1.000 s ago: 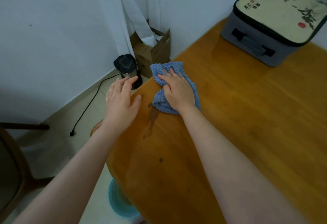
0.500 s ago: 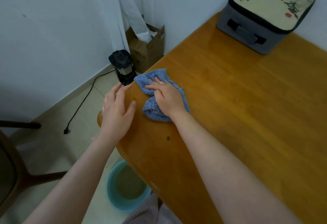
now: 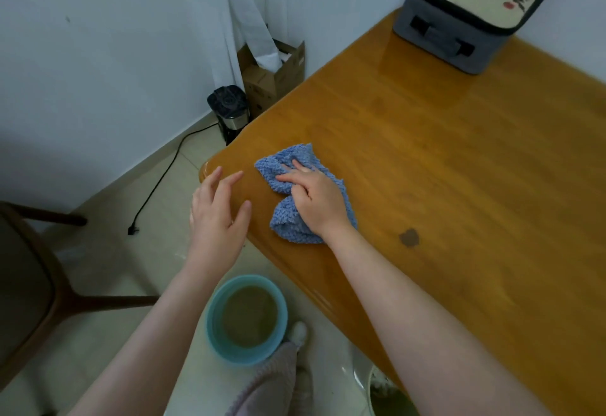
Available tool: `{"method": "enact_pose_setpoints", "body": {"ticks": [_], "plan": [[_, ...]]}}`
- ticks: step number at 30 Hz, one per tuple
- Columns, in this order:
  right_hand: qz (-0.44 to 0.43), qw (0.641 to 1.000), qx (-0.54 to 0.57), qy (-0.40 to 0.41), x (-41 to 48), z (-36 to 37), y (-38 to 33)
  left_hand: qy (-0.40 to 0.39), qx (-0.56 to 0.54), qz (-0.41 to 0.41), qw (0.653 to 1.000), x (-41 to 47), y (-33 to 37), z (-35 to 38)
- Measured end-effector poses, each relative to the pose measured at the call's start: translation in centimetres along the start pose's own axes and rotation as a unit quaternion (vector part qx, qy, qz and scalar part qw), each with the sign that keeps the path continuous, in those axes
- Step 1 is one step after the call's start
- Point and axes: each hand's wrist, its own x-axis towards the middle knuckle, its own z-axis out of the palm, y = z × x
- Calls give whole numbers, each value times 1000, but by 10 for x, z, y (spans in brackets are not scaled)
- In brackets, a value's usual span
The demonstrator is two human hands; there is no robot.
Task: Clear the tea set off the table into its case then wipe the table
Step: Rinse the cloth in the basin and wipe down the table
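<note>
My right hand (image 3: pixel 314 197) presses a crumpled blue cloth (image 3: pixel 296 161) flat on the wooden table (image 3: pixel 459 169), close to its near left corner. Fingers spread, my left hand (image 3: pixel 218 207) hovers at the table's left edge beside the cloth and holds nothing. The grey tea set case (image 3: pixel 465 12), its lid closed and printed with ink art, sits at the table's far end against the wall. A small dark stain (image 3: pixel 409 237) marks the wood to the right of my right forearm.
A teal basin (image 3: pixel 246 319) of murky water stands on the floor under the table edge. A black kettle (image 3: pixel 228 112) with its cord, a cardboard box (image 3: pixel 273 77) and a wooden chair (image 3: pixel 29 287) occupy the floor to the left.
My right hand has dragged the cloth toward me along the left edge of the table. My left hand moved with it. The view shifted, revealing the basin below.
</note>
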Motion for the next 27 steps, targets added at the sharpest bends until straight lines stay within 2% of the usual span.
{"method": "enact_pose_setpoints", "body": {"ticks": [2, 6, 10, 12, 18, 23, 27], "plan": [[3, 999, -35, 26, -13, 8, -3, 6, -13, -3, 1000, -11, -2, -3], [23, 981, -175, 78, -18, 27, -7, 1, -20, -8, 1000, -20, -10, -6], [98, 964, -206, 133, -2, 39, -14, 4, -34, -15, 999, -15, -16, -12], [110, 960, -206, 152, 11, 47, -21, 2, -40, -7, 999, -9, -19, -16], [52, 968, -215, 119, 53, 79, -44, 0, -36, 21, 999, 16, -34, -29], [43, 955, -283, 75, 72, 99, -58, 0, -37, 4, 999, 30, -46, -42], [-1, 974, -210, 82, 64, 100, -56, -9, -43, 12, 999, 28, -47, -46]]}}
